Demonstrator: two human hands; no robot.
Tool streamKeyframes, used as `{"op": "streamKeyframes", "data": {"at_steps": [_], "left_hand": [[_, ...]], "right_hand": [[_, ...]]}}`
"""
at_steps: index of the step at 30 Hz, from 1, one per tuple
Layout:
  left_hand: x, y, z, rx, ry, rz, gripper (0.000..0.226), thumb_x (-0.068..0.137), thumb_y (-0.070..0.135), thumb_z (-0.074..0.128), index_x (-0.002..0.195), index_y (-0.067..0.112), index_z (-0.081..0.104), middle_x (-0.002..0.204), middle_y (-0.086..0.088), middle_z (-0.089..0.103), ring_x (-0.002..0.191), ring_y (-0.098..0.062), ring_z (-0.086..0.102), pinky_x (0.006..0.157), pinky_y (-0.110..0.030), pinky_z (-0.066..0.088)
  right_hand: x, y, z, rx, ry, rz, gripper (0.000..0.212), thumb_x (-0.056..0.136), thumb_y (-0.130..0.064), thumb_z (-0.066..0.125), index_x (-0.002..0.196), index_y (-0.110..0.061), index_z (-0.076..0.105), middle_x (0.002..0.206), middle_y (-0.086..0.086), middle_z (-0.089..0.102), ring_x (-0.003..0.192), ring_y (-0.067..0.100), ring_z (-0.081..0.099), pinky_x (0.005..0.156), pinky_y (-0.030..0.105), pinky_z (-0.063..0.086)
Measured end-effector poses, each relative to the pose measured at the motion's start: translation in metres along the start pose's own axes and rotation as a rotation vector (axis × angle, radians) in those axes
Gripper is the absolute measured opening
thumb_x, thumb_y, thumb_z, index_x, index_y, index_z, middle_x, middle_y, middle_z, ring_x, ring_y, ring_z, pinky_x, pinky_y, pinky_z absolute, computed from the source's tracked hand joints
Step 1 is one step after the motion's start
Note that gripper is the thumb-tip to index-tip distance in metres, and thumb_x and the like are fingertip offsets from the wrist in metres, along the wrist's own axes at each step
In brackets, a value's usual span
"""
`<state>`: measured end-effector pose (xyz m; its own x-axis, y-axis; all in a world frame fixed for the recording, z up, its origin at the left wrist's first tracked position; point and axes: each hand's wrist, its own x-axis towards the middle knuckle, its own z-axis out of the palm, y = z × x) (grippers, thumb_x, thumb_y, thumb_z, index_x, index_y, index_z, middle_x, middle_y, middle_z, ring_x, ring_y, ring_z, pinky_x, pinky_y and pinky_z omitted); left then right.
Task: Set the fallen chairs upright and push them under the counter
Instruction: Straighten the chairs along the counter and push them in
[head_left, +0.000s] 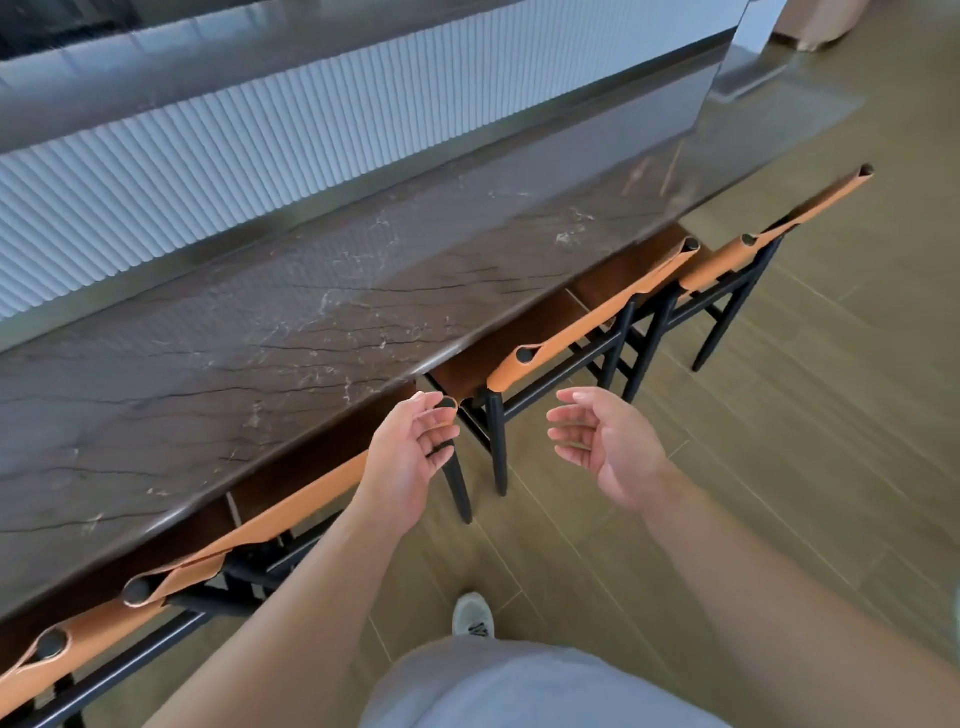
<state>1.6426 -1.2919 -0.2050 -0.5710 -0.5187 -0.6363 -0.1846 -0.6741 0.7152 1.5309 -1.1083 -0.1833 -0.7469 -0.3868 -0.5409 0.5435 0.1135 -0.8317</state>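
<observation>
1. Tan leather backrests mark four chairs in the head view, all upright on black frames and tucked against the dark stone tabletop (291, 332): the far chair (779, 218), the second chair (597, 317), the near chair (291, 514) below the left forearm, and the nearest chair (78, 639) at the lower left edge.
2. Seats sit beneath the tabletop overhang, so only the backrests and rear legs stand out over the wood floor (779, 467). No chair lies on its side in this view.
3. Left hand (410, 457): fingers apart and relaxed, palm turned inward, holding nothing; it hangs over the end post of the near chair, and whether the fingertips touch it cannot be told.
4. Right hand (602, 441): fingers apart, palm inward, empty, over bare floor beside the second chair.
5. Judgement: with both hands free of the chairs, the pushing-in step looks finished for the chairs visible here.
6. One shoe (472, 616) stands on the floor behind the row.
</observation>
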Motion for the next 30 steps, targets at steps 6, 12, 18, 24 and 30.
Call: {"op": "streamKeyframes", "data": {"at_steps": [6,12,18,24,30], "left_hand": [[0.028,0.019,-0.001,-0.026,0.047,-0.036,0.021,0.099,0.025,0.054,0.107,0.013,0.069,0.096,-0.005,0.073,0.082,-0.018,0.067,0.08,-0.032,0.049],[0.037,0.026,-0.006,-0.054,0.092,-0.048,0.021,0.099,0.023,0.053,0.109,0.012,0.069,0.097,-0.006,0.072,0.088,-0.021,0.066,0.088,-0.035,0.049],[0.054,0.025,0.0,-0.091,0.143,-0.038,0.021,0.098,0.021,0.052,0.107,0.013,0.069,0.093,-0.005,0.072,0.083,-0.021,0.066,0.093,-0.037,0.048],[0.075,0.019,0.024,-0.223,0.249,-0.013,0.033,0.1,0.036,0.047,0.109,0.014,0.07,0.099,-0.007,0.074,0.085,-0.021,0.068,0.084,-0.036,0.051],[0.082,0.013,0.072,-0.307,0.365,0.023,0.039,0.101,0.039,0.043,0.114,0.012,0.068,0.098,-0.008,0.073,0.076,-0.021,0.065,0.07,-0.034,0.048]], "right_hand": [[0.031,-0.011,0.026,0.002,-0.002,0.025,0.022,0.099,-0.021,0.051,0.109,-0.011,0.068,0.09,0.009,0.071,0.081,0.022,0.066,0.072,0.035,0.051],[0.06,-0.02,0.04,0.007,-0.015,0.086,0.022,0.099,-0.022,0.052,0.112,-0.011,0.067,0.093,0.01,0.071,0.078,0.022,0.066,0.071,0.034,0.05],[0.098,-0.028,0.039,-0.021,-0.09,0.11,0.023,0.099,-0.021,0.052,0.114,-0.009,0.065,0.089,0.008,0.071,0.075,0.02,0.067,0.069,0.033,0.05],[0.15,-0.049,0.031,-0.111,-0.149,0.217,0.019,0.1,-0.019,0.051,0.111,-0.011,0.064,0.095,0.01,0.07,0.078,0.02,0.066,0.069,0.033,0.049],[0.206,-0.077,0.02,-0.245,-0.178,0.378,0.013,0.099,-0.016,0.053,0.099,-0.011,0.065,0.086,0.008,0.07,0.074,0.022,0.065,0.065,0.033,0.049]]}}
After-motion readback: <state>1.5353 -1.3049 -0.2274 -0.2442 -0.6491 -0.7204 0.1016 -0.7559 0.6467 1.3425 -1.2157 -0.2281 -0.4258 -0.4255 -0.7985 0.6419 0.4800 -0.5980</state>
